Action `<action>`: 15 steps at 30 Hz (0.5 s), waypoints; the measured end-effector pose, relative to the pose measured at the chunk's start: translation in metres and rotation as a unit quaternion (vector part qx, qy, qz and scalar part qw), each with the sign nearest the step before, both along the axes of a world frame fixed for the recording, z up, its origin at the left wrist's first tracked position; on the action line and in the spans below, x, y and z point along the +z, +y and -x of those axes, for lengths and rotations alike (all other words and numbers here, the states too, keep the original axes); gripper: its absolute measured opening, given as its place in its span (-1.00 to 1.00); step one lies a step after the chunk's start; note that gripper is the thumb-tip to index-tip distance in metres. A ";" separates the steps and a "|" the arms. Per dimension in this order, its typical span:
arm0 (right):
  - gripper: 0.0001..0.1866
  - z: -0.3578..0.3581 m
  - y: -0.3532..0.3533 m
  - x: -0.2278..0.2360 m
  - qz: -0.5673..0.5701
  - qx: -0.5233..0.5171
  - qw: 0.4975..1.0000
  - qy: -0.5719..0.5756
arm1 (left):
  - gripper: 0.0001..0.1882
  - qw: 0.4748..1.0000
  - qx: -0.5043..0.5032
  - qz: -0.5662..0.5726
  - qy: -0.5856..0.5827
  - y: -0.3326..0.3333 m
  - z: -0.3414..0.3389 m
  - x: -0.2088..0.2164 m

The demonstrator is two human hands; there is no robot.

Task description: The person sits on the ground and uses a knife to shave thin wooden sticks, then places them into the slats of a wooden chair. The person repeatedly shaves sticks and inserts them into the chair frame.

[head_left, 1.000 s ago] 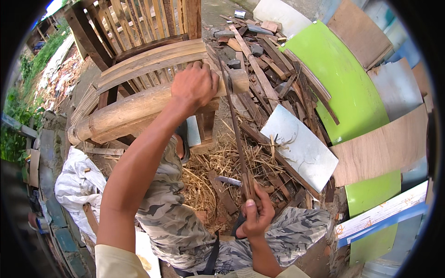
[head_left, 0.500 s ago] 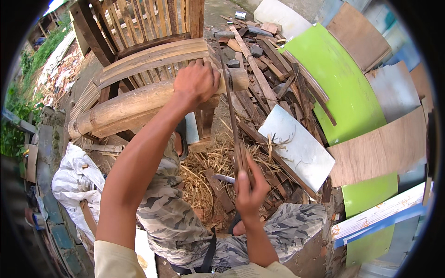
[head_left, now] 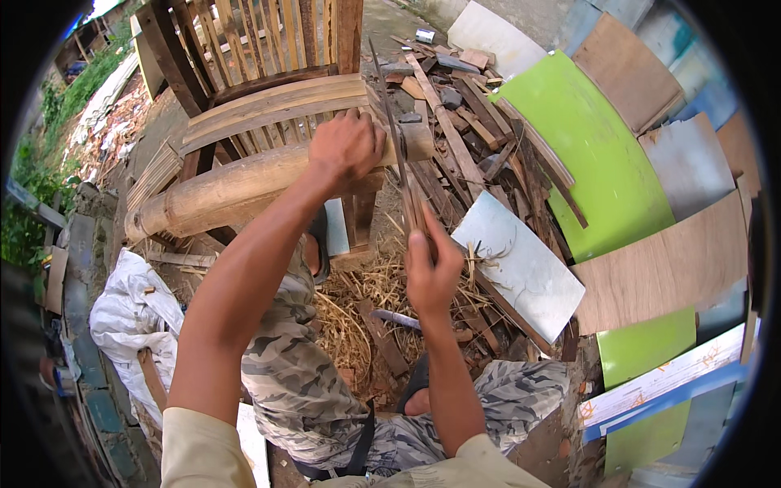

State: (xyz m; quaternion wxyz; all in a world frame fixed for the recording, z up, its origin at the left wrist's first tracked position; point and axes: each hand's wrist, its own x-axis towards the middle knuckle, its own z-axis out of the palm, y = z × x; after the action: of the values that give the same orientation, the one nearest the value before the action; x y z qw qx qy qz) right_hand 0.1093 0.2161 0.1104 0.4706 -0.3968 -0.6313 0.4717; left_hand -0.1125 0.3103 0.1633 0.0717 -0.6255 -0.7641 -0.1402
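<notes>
A thick bamboo pole lies across the front of a slatted wooden chair. My left hand is closed over the top of the pole, near its right end. My right hand grips the wooden handle of a handsaw, its long thin blade seen edge-on. The blade crosses the pole just right of my left hand; how deep it sits in the pole I cannot tell. Below my right hand, a knife with a pale blade lies on the scrap.
Wood offcuts heap up beyond the saw. Shavings cover the ground between my legs. Bright green panels and a pale sheet lie to the right. A white sack sits at the left by a low block wall.
My right hand has pushed the saw forward, away from me, its tip now farther past the pole. My left hand stays on the bamboo.
</notes>
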 end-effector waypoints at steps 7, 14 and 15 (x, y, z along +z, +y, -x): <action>-0.52 -0.057 -0.078 -0.017 0.014 0.024 1.000 0.014 | -0.57 1.000 0.013 -0.024 0.007 -0.012 0.005 -0.006; -0.51 0.003 0.009 0.015 0.033 0.015 0.999 0.022 | -0.50 1.000 0.006 -0.018 -0.014 -0.005 0.001 -0.001; -0.51 0.006 0.012 0.017 0.030 0.015 0.999 0.020 | -0.49 1.000 0.004 -0.023 -0.016 -0.006 0.002 -0.003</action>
State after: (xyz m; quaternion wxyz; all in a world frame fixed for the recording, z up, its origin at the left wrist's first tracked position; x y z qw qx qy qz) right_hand 0.1037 0.2276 0.1273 0.4639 -0.3919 -0.6134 0.5049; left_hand -0.1141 0.3042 0.1605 0.0743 -0.6179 -0.7645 -0.1679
